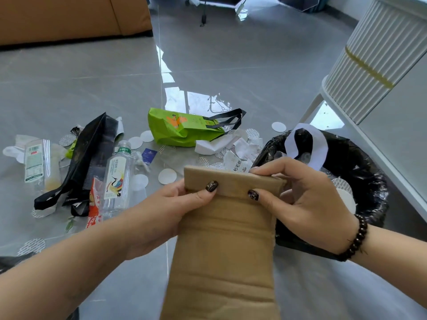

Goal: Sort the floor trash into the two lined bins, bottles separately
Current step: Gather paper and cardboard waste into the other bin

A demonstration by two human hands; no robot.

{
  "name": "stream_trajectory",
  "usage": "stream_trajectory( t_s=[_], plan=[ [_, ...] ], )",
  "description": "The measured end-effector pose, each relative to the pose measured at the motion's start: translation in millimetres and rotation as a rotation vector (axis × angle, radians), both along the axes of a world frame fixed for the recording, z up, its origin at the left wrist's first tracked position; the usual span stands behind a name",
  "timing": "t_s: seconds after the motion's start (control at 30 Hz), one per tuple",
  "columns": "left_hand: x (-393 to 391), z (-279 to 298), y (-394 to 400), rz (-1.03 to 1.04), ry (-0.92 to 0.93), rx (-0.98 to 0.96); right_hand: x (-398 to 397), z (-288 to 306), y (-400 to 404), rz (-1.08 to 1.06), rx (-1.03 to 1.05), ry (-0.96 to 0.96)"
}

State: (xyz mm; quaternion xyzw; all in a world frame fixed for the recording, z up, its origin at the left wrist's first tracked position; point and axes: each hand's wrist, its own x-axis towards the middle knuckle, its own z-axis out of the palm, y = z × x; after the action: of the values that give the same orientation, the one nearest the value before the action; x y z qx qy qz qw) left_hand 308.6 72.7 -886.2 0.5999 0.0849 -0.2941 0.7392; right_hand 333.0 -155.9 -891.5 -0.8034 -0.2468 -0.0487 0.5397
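A long strip of brown cardboard with several creases rises from the bottom centre. My left hand and my right hand both grip its folded top edge, thumbs pressed on the near face. Just right of it stands a bin lined with a black bag, holding white paper and round discs. On the floor to the left lie a clear plastic bottle with a white label and a second clear bottle. A green bag lies beyond the cardboard.
A black bag with handles, a red wrapper, crumpled white paper and several white discs litter the grey floor. A white ribbed cabinet stands at the right. An orange sofa is at the back left.
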Motion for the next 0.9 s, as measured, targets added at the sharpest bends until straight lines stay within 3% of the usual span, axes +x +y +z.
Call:
stream_trajectory(
  t_s=[0.07,0.17,0.27,0.37,0.5,0.6,0.77,0.9],
  plan=[
    [2.4,2.0,4.8,-0.114,-0.009,0.078,-0.1,0.5,-1.9,0.041,-0.082,-0.191],
    [4.5,2.2,6.7,-0.092,-0.021,0.082,-0.9,-0.8,-4.0,0.106,-0.266,-0.522],
    [2.9,-1.6,5.5,0.004,-0.024,0.042,0.5,-1.6,-2.5,0.102,-0.337,-0.623],
    [2.1,-1.1,6.3,0.073,-0.065,0.021,2.5,4.3,-1.8,0.142,-0.242,-0.427],
    [2.8,0.1,9.7,0.145,-0.168,0.009,2.2,5.0,1.3,0.065,-0.006,0.206],
    [2.4,-1.4,11.6,0.135,-0.225,0.027,3.3,8.0,4.6,0.043,0.12,0.459],
    [3.4,-1.4,8.1,0.109,-0.073,-0.057,-1.2,18.3,5.8,0.023,0.314,0.589],
    [6.7,-1.3,6.0,0.013,0.031,-0.025,-1.5,14.8,4.4,0.005,0.315,0.471]
  ],
)
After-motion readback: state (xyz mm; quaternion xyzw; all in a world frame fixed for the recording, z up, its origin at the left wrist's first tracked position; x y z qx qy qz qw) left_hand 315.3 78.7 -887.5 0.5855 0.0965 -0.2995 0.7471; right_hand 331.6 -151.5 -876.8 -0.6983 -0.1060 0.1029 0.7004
